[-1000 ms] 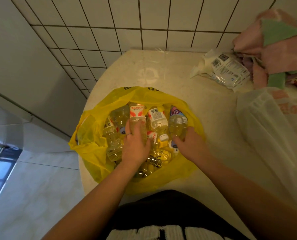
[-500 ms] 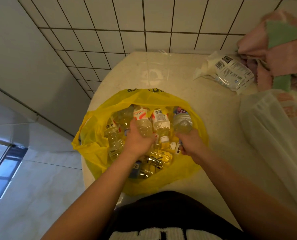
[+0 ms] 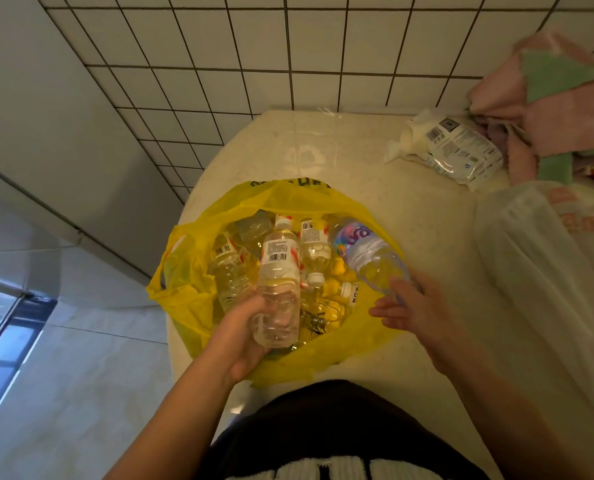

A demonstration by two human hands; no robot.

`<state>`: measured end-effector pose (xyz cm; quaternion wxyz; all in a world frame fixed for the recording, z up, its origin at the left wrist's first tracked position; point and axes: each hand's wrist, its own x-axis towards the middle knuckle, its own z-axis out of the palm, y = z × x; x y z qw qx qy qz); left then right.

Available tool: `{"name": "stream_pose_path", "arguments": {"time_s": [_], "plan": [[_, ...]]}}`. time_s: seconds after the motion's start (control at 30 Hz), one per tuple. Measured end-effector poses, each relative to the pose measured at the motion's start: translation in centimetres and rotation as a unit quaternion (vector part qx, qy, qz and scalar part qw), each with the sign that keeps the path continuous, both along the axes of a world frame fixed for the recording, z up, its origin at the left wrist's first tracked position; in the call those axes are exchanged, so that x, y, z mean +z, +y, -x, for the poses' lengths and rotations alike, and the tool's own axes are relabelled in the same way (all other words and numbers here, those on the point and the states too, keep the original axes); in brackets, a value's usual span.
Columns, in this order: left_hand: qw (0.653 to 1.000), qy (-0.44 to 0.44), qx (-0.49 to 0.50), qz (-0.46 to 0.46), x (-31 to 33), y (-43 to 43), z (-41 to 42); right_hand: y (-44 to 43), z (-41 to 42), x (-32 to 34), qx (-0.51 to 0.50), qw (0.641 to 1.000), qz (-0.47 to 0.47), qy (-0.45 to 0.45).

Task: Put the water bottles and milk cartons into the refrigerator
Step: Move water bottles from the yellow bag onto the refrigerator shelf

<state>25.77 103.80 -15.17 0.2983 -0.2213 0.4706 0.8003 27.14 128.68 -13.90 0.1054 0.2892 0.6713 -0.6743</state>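
A yellow plastic bag [image 3: 188, 299] lies open on the pale counter and holds several clear water bottles. My left hand [image 3: 243, 341] grips the base of a clear bottle with a red-and-white label [image 3: 278, 271], raised above the bag. My right hand [image 3: 417, 313] holds the base of a bottle with a purple-and-blue label [image 3: 361, 249], tilted over the bag's right rim. More bottles [image 3: 228, 268] stay inside the bag. No milk carton or refrigerator is in view.
The counter [image 3: 375, 174] runs right along a tiled wall. A white printed packet [image 3: 458, 150] lies at the back right beside pink and green cloths [image 3: 548, 98]. A translucent white bag [image 3: 545, 271] fills the right side. The floor drops away on the left.
Both hands have closed on a bottle each and lifted them up out of the bag toward me. The camera has come nearer.
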Motion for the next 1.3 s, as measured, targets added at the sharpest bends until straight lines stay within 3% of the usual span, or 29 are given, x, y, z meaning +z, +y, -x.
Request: {"name": "stream_pose_path", "arguments": {"time_s": [0.13, 0.27, 0.47, 0.9, 1.07, 1.3], "plan": [[0.999, 0.019, -0.003, -0.043, -0.3, -0.3, -1.9, 1.3, 0.0, 0.9, -0.045, 0.990, -0.078, 0.106], [0.998, 0.047, 0.005, -0.048, -0.3, -0.7, -3.7, 1.4, -0.4, 2.1, -0.033, 0.958, -0.184, 0.218], [0.992, 0.116, 0.038, 0.013, 0.7, -1.4, -5.8, -0.2, -1.0, 3.9, 0.006, 0.918, -0.274, 0.285], [0.931, 0.239, 0.048, 0.272, 3.6, -10.5, -13.5, -11.4, -6.6, 6.7, 0.174, 0.873, -0.277, 0.363], [0.921, 0.232, 0.069, 0.304, 4.1, -17.5, -20.1, -19.4, -10.4, 6.6, 0.241, 0.860, -0.244, 0.378], [0.882, 0.222, 0.127, 0.396, 3.6, -30.0, -32.4, -33.3, -19.1, 6.1, 0.320, 0.830, -0.210, 0.406]]}}
